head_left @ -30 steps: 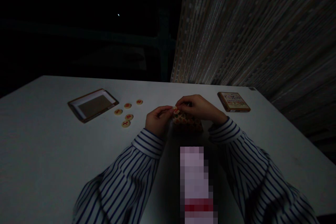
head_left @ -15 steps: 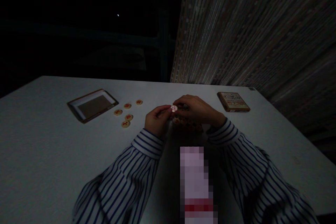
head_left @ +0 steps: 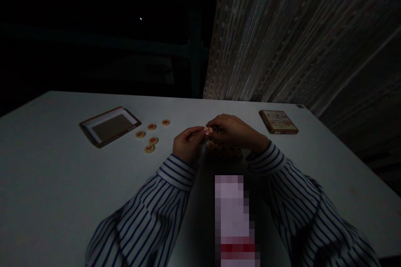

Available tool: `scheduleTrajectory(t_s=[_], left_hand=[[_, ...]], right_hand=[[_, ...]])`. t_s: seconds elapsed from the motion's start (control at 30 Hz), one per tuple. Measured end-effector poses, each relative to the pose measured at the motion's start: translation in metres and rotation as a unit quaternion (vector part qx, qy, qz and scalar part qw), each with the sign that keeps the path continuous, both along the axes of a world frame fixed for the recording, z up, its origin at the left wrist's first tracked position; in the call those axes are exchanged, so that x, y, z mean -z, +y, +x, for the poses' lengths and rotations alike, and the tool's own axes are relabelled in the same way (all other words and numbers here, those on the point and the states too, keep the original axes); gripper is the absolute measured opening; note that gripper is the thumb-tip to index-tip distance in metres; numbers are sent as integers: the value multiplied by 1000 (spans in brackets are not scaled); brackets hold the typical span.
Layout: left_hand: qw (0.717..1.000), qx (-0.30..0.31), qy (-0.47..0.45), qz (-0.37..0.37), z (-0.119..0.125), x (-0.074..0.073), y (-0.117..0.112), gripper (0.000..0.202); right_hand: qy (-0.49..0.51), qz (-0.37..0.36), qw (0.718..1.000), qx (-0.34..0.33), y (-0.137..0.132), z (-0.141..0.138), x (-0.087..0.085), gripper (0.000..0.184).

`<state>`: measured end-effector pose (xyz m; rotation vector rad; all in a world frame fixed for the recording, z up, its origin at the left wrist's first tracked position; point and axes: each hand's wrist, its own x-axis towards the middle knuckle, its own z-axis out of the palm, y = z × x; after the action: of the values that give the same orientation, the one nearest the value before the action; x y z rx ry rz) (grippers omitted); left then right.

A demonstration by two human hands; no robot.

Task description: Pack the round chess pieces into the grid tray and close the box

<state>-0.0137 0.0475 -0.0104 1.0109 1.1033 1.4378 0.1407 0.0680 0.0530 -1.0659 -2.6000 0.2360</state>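
Between the fingertips of both hands is a round xiangqi piece [head_left: 208, 130], pale with a red character on its face. My left hand [head_left: 188, 144] pinches it from the left. My right hand [head_left: 236, 131] is closed on its right edge, though part of that grip is hidden. Under the right hand more xiangqi pieces [head_left: 221, 146] sit together in deep shadow, partly covered by the hand. To the left, several loose pieces with red characters lie on the table, the nearest piece [head_left: 149, 148] touching or almost touching another piece [head_left: 153, 140].
A shallow open box part [head_left: 99, 146] lies at the left on the white table [head_left: 94, 192]. A printed box or lid [head_left: 278, 122] lies at the right. Behind the table hangs a string curtain [head_left: 250, 50]; the back left is very dark.
The held piece has shifted very slightly right and looks less brightly lit. Both hands stay in nearly the same place, and the loose pieces have not moved.
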Motion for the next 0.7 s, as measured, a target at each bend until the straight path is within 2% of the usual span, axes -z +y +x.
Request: scheduleTrajectory(t_s=[0.2,0.5,0.7], left_hand=[[999,-38,26,2,-3,10,7,31],[977,-56,204,26,-10,22,7,23],[974,-60,217,24,-10,26,8,23]], right_hand=[[-10,-3,999,31,3,6,0,31],[-88,-31,994,55,9,17,5,28],[-99,-37,993,48,12,21,10,28]])
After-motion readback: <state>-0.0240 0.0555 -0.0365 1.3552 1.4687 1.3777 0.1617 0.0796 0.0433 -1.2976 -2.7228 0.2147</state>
